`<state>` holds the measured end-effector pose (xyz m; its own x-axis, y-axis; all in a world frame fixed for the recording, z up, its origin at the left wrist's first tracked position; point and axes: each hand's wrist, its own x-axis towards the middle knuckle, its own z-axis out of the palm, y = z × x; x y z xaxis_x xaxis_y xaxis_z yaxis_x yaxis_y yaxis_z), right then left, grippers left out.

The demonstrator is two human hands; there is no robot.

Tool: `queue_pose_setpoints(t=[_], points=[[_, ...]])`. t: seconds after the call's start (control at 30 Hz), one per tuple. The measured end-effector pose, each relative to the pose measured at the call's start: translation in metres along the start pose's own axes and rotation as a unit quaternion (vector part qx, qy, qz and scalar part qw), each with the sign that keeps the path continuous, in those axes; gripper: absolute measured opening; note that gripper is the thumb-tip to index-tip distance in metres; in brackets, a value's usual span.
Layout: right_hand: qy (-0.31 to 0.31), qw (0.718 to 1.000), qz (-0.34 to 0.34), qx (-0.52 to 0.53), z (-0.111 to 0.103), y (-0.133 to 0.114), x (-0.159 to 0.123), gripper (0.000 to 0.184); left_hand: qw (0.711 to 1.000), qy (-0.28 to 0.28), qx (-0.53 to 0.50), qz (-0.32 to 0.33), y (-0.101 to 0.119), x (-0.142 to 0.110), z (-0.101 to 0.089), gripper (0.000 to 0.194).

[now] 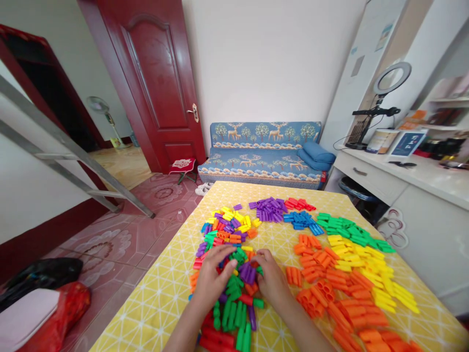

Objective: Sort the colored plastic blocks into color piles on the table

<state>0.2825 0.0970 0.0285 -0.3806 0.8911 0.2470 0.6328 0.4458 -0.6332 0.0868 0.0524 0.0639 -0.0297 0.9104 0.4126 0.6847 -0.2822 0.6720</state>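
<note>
My left hand (215, 274) is over the mixed pile on the left of the table, fingers stretched and thumb apart, holding nothing I can see. Close to its right, my right hand (270, 277) has its fingers bent against a small bunch of purple plastic tubes (247, 273); its grip is partly hidden. Below the hands lie green plastic tubes (230, 313) and red ones (218, 337). Beyond the hands, the mixed pile (229, 227) holds yellow, purple, orange, blue and red pieces.
Sorted heaps curve across the yellow patterned tablecloth (146, 298): purple (271, 209), red (300, 204), blue (302, 220), green (348, 229), yellow (370, 266) and orange (330, 283). Past the table stands a blue sofa (256, 164). A white desk (414, 171) is at right, a metal ladder (80, 151) at left.
</note>
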Motion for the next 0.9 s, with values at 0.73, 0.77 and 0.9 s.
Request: queue_pose_setpoints(t=[0.73, 0.77, 0.9], points=[[0.091, 0.995, 0.003, 0.028, 0.013, 0.005, -0.033, 0.056, 0.977, -0.079, 0.188, -0.062, -0.002, 0.055, -0.002, 0.027], [0.089, 0.996, 0.003, 0.023, 0.012, 0.004, -0.033, 0.056, 0.987, -0.050, 0.139, -0.068, 0.002, 0.048, -0.004, 0.023], [0.095, 0.995, 0.017, 0.032, 0.009, 0.002, -0.032, 0.029, 0.984, -0.046, -0.132, -0.110, 0.016, 0.013, -0.004, 0.031]])
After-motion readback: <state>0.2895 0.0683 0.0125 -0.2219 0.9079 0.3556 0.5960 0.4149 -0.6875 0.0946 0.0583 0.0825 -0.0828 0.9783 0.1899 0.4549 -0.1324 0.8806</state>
